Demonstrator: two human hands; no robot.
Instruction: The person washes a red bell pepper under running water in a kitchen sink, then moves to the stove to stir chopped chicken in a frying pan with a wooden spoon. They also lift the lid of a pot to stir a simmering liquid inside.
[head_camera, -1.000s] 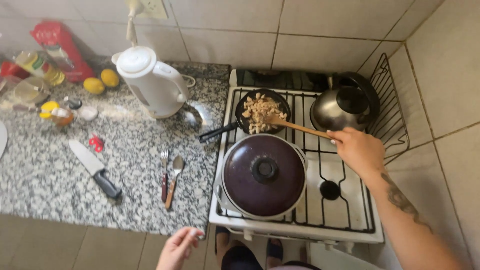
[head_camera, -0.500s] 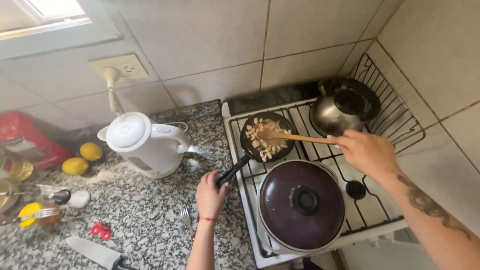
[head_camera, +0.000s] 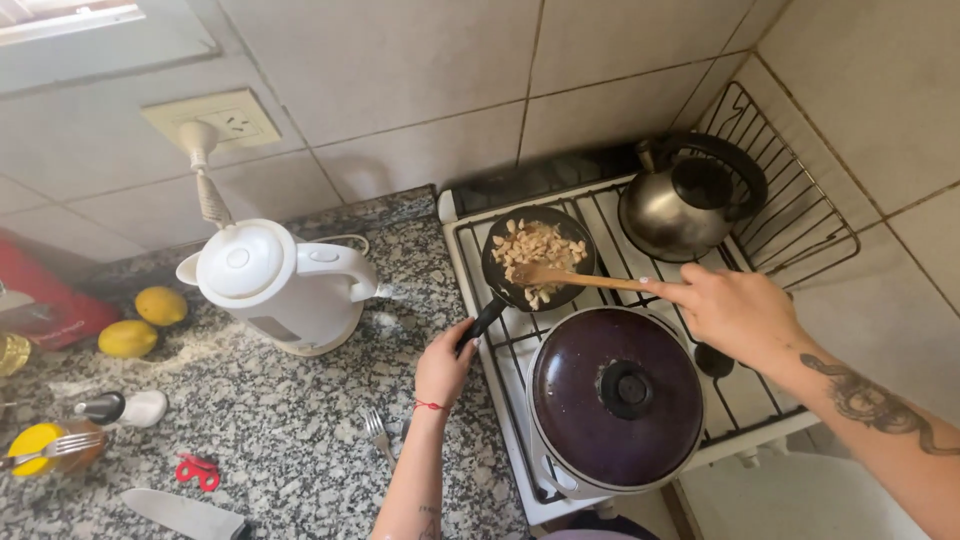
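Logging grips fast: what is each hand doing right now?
Left hand: closed on the frying pan handle.
Right hand: closed on the wooden spoon, its tip in the pan's food.

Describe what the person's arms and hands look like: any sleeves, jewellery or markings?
Both forearms are bare, with no sleeves in view. The left hand has a thin red string bracelet at the wrist and a small dark tattoo low on the forearm. The right hand has light-painted nails; its forearm bears a dark, winding tattoo.

Bright, even daylight falls from the upper left; soft shadows, mild glare on the rounded steel kettle (head_camera: 684, 208), wide-angle bending at the edges.
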